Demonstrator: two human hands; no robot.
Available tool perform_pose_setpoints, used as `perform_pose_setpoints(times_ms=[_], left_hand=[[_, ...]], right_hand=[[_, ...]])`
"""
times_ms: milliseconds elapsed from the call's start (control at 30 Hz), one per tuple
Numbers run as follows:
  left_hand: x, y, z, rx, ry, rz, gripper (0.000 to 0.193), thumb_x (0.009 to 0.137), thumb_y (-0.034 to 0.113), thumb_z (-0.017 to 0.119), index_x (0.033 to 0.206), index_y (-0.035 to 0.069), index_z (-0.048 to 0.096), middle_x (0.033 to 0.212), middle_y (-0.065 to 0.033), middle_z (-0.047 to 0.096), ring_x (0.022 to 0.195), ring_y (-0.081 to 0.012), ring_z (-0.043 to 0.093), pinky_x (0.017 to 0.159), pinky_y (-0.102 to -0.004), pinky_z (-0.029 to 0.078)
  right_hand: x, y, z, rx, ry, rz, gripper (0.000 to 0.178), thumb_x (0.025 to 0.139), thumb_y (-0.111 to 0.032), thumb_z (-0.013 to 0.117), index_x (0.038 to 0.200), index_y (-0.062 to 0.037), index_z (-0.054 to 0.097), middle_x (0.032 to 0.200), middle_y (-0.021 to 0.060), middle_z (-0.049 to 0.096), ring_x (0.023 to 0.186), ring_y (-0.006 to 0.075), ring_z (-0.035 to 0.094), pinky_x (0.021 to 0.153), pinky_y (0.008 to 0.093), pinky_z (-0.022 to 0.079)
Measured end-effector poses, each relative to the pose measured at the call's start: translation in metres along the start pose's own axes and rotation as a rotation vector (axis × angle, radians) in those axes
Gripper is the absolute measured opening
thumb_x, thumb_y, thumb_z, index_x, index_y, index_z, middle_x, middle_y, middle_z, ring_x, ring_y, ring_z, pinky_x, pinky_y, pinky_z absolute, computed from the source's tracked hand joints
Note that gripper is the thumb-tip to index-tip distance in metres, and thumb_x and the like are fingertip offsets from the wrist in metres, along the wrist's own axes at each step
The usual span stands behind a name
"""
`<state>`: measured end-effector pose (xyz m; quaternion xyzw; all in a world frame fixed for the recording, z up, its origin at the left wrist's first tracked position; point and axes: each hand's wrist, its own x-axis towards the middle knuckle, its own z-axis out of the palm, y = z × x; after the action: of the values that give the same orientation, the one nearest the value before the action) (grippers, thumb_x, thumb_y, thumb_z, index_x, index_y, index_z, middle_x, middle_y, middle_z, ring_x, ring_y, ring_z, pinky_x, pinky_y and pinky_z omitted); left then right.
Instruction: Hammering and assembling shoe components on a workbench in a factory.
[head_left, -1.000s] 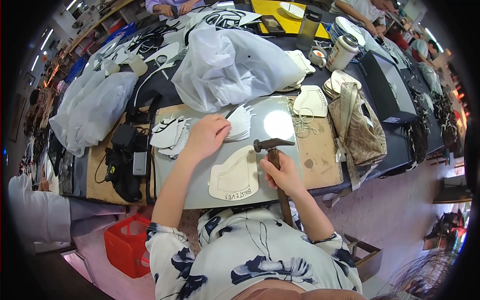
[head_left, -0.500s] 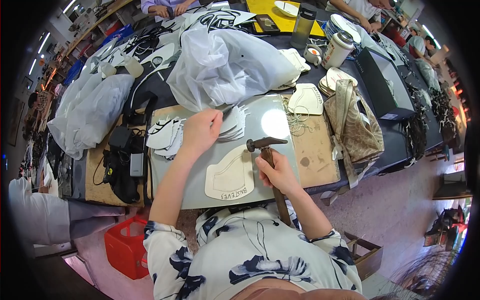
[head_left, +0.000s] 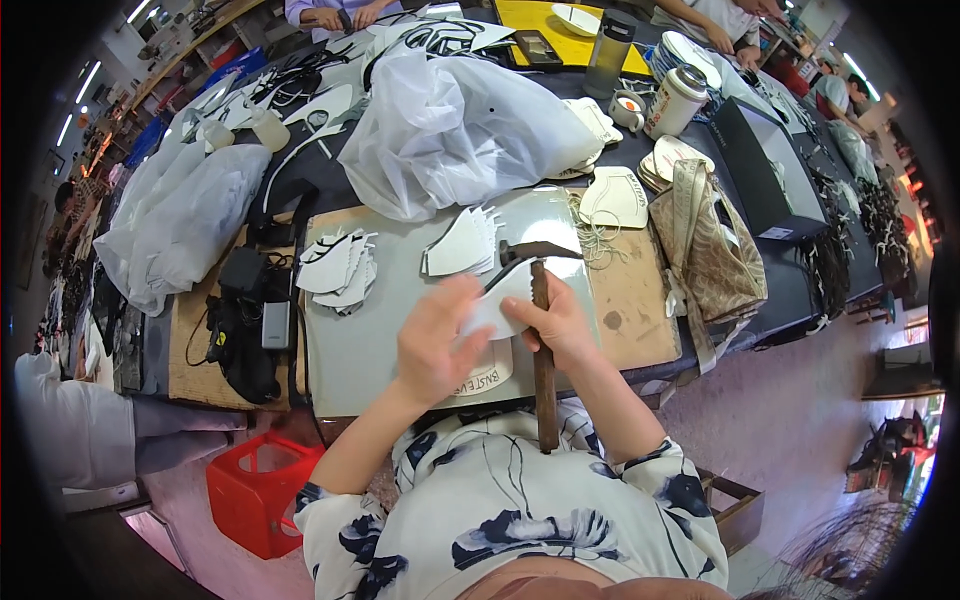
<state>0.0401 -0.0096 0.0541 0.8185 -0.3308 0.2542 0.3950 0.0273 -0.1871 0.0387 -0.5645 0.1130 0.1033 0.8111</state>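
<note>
My right hand (head_left: 562, 325) is wrapped round the wooden handle of a hammer (head_left: 545, 395), its dark head pointing away from me. Against that hand's thumb rests a thin white cut piece with a black edge (head_left: 497, 312). My left hand (head_left: 438, 335) is beside the white piece, its fingers and thumb apart and somewhat blurred. Partly hidden beneath both hands is a cream pattern card (head_left: 490, 378) with handwriting, lying on a grey board (head_left: 360, 375). Farther back on the board are a fanned stack of white pieces (head_left: 460, 245) and a second white pile (head_left: 338, 270).
A large translucent plastic bag (head_left: 440, 140) lies behind the board. Black cables and a power adapter (head_left: 240, 280) are on the left. To the right are a patterned gold bag (head_left: 705, 245), a can (head_left: 677, 100) and a black box (head_left: 768, 170). Other people work across the table.
My left hand has come back from the stacks toward my right hand. A white black-edged piece is now between the hands, over the card. The hammer has turned more upright and shifted slightly.
</note>
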Motion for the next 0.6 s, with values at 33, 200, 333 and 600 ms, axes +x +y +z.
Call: perform_pose_setpoints(times_ms=[33,200,333,600], left_hand=[[-0.001,0.006,-0.001,-0.161,0.119,-0.348,0.021,0.082,0.016,0.075,0.097,0.002,0.068,0.094,-0.0064,0.069,0.085,-0.0171,0.067,0.071,-0.0281,0.052],[-0.015,-0.027,-0.019,-0.570,-0.364,-0.786,0.018,0.088,0.016,0.071,0.085,0.000,0.064,0.071,0.0036,0.059,0.059,-0.0004,0.044,0.050,-0.0213,0.036],[-0.024,-0.049,-0.034,-0.595,-0.408,-0.840,0.015,0.088,0.012,0.070,0.084,-0.001,0.065,0.072,0.0024,0.062,0.063,-0.0015,0.050,0.054,-0.0207,0.040],[-0.024,-0.039,-0.025,-0.526,-0.608,-0.889,0.015,0.080,0.008,0.075,0.084,-0.003,0.065,0.073,-0.0007,0.064,0.066,-0.0043,0.054,0.058,-0.0232,0.046]], right_hand=[[-0.008,-0.007,0.005,-0.079,-0.023,-0.015,0.029,0.084,-0.014,0.076,0.101,-0.0041,0.054,0.072,-0.0024,0.053,0.048,0.0054,0.047,0.038,0.0213,0.037],[-0.015,-0.002,0.010,-0.204,-0.052,-0.054,0.028,0.086,-0.015,0.073,0.099,-0.0033,0.051,0.068,-0.0005,0.055,0.045,0.0056,0.046,0.038,0.0216,0.036],[-0.014,0.002,-0.006,-0.260,-0.016,0.033,0.023,0.090,-0.014,0.068,0.093,-0.0049,0.047,0.072,0.0056,0.065,0.054,0.0081,0.060,0.039,0.0226,0.037],[-0.013,0.013,-0.013,-0.401,-0.099,0.080,0.019,0.095,-0.015,0.059,0.094,-0.0031,0.045,0.083,0.0100,0.070,0.074,0.0129,0.072,0.041,0.0220,0.041]])
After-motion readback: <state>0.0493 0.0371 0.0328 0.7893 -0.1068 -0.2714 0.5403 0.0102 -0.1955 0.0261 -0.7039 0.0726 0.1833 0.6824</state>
